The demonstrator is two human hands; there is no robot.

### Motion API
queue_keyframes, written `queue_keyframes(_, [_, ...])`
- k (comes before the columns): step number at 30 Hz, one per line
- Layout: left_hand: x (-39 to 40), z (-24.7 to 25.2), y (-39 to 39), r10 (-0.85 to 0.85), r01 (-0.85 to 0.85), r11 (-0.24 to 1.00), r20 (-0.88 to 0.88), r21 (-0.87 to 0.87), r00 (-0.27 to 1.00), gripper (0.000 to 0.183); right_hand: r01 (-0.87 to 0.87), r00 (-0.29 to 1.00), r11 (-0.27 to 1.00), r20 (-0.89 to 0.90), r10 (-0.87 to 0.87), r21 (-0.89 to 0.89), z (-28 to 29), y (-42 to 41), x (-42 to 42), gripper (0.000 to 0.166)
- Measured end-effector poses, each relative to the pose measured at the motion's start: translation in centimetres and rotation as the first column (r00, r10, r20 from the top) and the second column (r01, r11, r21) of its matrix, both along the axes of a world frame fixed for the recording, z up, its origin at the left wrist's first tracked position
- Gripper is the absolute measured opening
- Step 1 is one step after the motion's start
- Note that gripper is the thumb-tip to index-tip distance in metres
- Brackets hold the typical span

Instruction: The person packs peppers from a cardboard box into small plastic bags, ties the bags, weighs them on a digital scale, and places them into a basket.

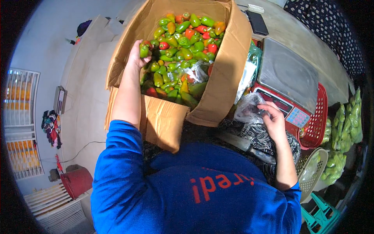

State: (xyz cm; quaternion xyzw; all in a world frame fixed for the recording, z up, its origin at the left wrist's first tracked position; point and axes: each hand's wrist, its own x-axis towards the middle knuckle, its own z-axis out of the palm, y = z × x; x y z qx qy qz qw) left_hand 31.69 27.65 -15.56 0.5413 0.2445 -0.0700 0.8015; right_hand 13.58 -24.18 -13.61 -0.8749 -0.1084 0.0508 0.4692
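Observation:
A cardboard box (225, 84) before me holds many green, red and orange peppers (184, 42). Inside its left wall, my left hand (136, 57) grips green and red peppers (144, 51); how many is partly hidden by the fingers. A crumpled clear plastic bag (199, 71) lies among the peppers near the box's front. To the right of the box, my right hand (274, 118) pinches the edge of another clear plastic bag (246, 109), just in front of a digital scale (287, 71) with a metal pan. What the bag contains is unclear.
A red plastic basket (317, 125) sits beside the scale, a beige basket (315, 169) nearer me. Bagged green vegetables (346, 122) are at far right, above a teal stool (321, 215). What looks like a knife (235, 141) lies by my lap. A black phone-like object (257, 23) rests behind the scale.

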Motion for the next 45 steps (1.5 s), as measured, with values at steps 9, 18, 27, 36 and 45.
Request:
queue_keyframes(9, [-3.7,5.2,-11.9,0.027,-0.01,0.989,0.11,-0.15,0.994,0.027,0.037,0.999,0.999,-0.038,-0.037,0.011,0.1,0.3,-0.1,0.041])
queue_keyframes(18, [-15.4,5.2,-31.2,-0.833,0.882,0.467,0.368,0.065,0.414,0.031,0.021,0.96,0.998,0.282,-0.005,-0.055,2.0,2.6,-1.9,0.056])
queue_keyframes(27, [-18.7,-0.5,-31.9,-0.633,0.418,0.674,-0.183,-0.609,0.753,0.027,-0.19,0.964,0.967,0.154,0.216,-0.167,2.4,3.1,-3.7,0.065])
queue_keyframes(36, [-19.9,-2.6,-31.7,-0.55,0.521,0.802,-0.019,-0.294,0.835,0.037,-0.153,0.987,0.982,0.025,0.157,-0.106,0.8,3.4,-3.3,0.059])
queue_keyframes(45, [-14.4,11.6,-26.8,-0.974,0.575,-0.082,-0.188,0.814,0.127,0.035,-0.013,0.995,1.0,-0.099,0.014,0.008,0.8,2.8,-2.0,0.063])
